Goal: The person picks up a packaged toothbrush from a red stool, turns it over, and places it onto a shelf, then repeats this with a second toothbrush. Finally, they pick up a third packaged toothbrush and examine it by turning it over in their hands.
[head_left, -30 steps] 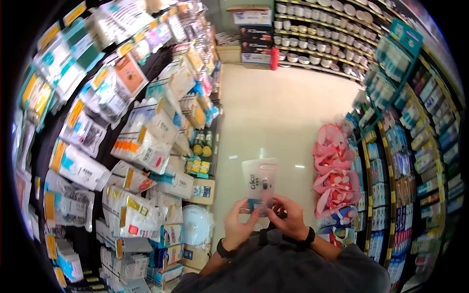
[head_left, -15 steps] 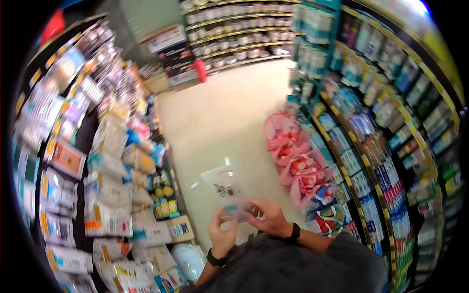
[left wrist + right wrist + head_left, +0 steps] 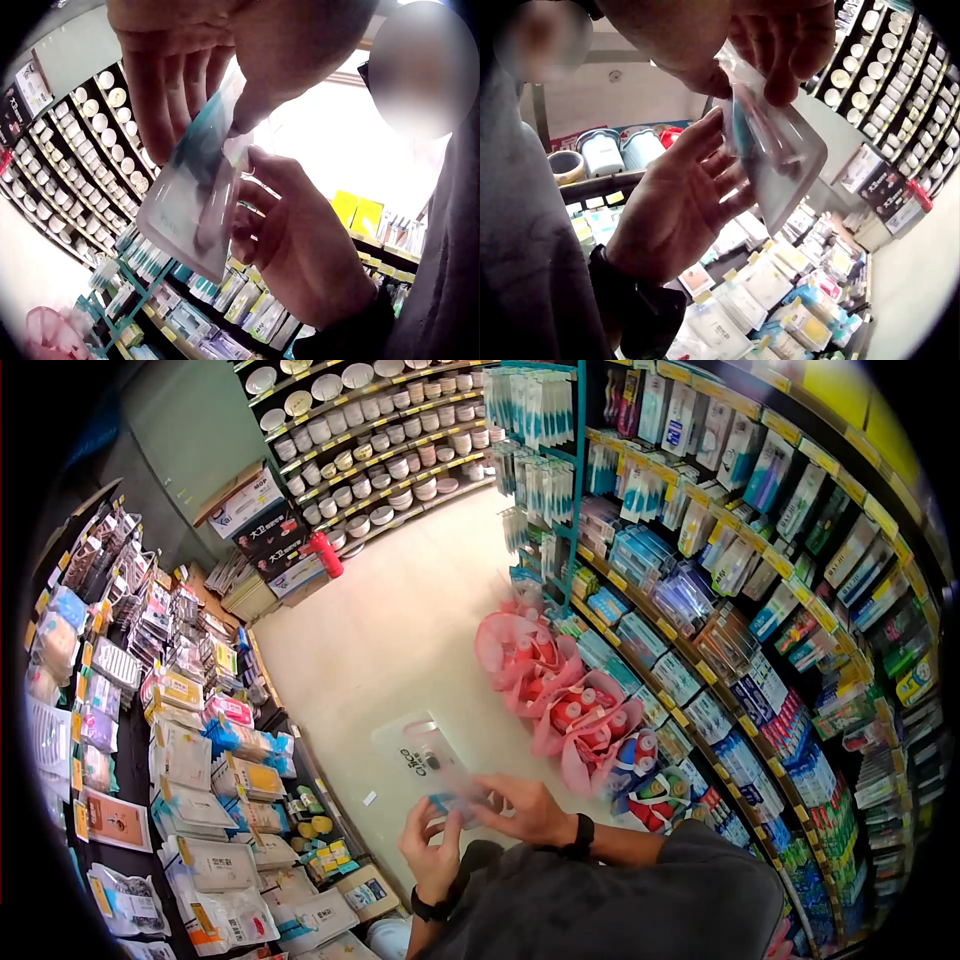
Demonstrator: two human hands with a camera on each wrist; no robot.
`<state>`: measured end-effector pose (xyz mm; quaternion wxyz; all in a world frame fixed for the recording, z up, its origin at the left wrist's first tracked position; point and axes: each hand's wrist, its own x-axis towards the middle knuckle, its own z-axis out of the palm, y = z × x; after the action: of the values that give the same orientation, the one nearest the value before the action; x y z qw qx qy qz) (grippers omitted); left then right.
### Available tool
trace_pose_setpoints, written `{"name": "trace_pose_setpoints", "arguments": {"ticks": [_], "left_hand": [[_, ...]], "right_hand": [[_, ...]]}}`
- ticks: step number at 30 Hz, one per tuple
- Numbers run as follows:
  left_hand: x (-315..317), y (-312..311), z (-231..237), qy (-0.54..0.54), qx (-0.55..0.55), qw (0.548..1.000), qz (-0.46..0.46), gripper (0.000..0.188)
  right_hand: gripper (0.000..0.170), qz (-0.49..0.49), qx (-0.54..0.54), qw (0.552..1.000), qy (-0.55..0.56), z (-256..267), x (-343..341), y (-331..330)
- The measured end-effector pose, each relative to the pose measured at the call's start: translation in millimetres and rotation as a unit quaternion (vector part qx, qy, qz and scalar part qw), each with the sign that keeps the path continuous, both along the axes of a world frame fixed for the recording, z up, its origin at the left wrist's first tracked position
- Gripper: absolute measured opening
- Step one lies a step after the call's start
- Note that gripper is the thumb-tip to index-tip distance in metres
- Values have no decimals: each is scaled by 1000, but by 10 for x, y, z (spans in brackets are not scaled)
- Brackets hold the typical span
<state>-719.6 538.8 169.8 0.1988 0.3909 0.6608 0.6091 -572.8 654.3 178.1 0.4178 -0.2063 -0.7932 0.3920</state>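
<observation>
A clear plastic packet (image 3: pixel 432 758) with dark lettering and a blue-green end is held in front of the body. My left hand (image 3: pixel 432 848) pinches its near end between thumb and fingers, and my right hand (image 3: pixel 528 810) pinches the same end from the other side. In the left wrist view the packet (image 3: pixel 195 202) hangs tilted, with a pinkish item inside, the right hand (image 3: pixel 289 240) at its edge. The right wrist view shows the packet (image 3: pixel 784 165) and the left hand (image 3: pixel 679 199), its thumb and fingertips at the blue-green part.
Racks of hanging packets (image 3: pixel 200 760) line the left side, shelves of boxed goods (image 3: pixel 740 660) the right. Pink wrapped bundles (image 3: pixel 560 705) stand on the floor (image 3: pixel 370 640) by the right shelves. Bowl shelves (image 3: pixel 380 460), boxes (image 3: pixel 265 535) and a red cylinder (image 3: pixel 325 554) are at the back.
The head view has turned to the right, so the shelves and pink bundles have shifted left in the picture. Both hands still hold the packet.
</observation>
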Motion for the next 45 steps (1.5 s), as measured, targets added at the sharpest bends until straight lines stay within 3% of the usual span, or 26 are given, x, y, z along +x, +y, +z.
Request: {"name": "trace_pose_setpoints", "arguments": {"ticks": [9, 23, 30, 36, 42, 45], "left_hand": [[-806, 619, -2, -6, 29, 998, -60, 43], [-1814, 1584, -72, -29, 31, 975, -219, 39], [-1645, 2160, -161, -60, 28, 952, -300, 39], [-1458, 2707, -76, -30, 15, 944, -328, 40], [-1265, 3234, 38, 41, 33, 937, -345, 40], [-1113, 3451, 47, 34, 32, 937, -346, 39]], "right_hand": [[46, -31, 23, 999, -26, 122, -674, 464], [50, -198, 4, 979, -57, 213, -1465, 791], [51, -276, -57, 957, -65, 80, -1282, 1073], [51, -307, -27, 949, -61, 4, -1081, 1543], [53, -328, 10, 945, 11, -36, -869, 2019], [53, -332, 13, 943, -15, 24, -681, 2203]]}}
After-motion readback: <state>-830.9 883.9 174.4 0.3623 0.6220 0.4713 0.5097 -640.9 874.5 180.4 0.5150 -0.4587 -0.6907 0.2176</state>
